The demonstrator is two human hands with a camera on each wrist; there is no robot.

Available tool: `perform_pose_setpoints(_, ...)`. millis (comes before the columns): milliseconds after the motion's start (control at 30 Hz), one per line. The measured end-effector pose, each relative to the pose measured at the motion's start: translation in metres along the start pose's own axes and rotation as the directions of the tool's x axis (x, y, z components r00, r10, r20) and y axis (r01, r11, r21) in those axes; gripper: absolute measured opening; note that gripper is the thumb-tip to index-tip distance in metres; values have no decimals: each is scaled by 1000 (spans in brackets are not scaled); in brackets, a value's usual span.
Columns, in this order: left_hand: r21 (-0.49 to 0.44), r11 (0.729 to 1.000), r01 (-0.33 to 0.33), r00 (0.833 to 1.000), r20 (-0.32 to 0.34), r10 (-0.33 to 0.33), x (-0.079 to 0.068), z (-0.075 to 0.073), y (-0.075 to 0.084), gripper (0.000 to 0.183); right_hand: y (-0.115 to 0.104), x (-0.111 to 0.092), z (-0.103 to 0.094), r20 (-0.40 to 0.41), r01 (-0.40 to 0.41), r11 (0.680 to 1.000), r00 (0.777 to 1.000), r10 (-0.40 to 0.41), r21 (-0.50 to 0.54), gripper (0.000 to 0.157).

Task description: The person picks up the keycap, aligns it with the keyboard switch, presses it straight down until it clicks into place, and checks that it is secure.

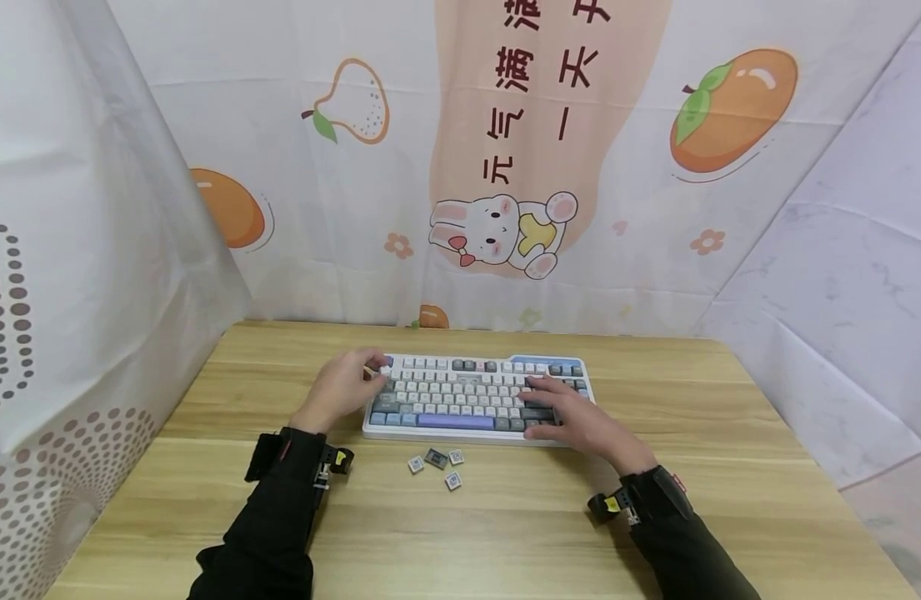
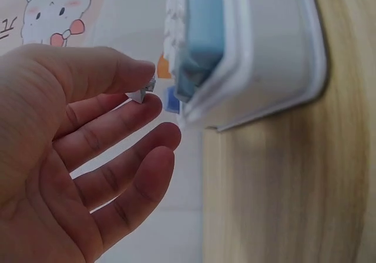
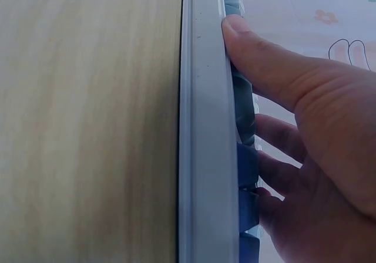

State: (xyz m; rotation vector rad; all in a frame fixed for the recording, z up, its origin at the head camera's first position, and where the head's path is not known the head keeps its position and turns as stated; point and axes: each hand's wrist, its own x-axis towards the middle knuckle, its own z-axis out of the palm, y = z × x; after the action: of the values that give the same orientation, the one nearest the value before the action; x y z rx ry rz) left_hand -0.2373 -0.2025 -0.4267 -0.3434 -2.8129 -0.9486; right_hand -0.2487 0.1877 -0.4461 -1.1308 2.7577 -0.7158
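Note:
A white keyboard (image 1: 445, 400) with white, grey and blue keycaps and a purple space bar lies on the table. At its upper left corner is my left hand (image 1: 340, 387). In the left wrist view the thumb and index finger of that hand pinch a small pale keycap (image 2: 141, 93), mostly hidden by the fingertips; the other fingers are loosely bent. My right hand (image 1: 583, 421) rests over the keyboard's right part. The right wrist view shows its thumb (image 3: 252, 43) at the front edge and its other fingers on the dark keys (image 3: 248, 169).
Three white loose keycaps (image 1: 452, 481) and a wider dark keycap (image 1: 436, 457) lie on the wooden table (image 1: 520, 525) in front of the keyboard. A printed curtain (image 1: 340, 192) hangs behind the table's back edge, with more sheeting at both sides.

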Motion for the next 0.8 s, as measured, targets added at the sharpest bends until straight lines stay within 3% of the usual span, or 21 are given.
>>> perform_pose_setpoints(267,77,993,-88,995,-49,92,-2,7,-7,21,-3,1,0,6,-30,999,1000,30,-15,62)
perform_pose_setpoints(800,125,988,-94,988,-109,108,-1,13,-7,10,-2,0,1,7,-9,1000,1000,9,-10,63)
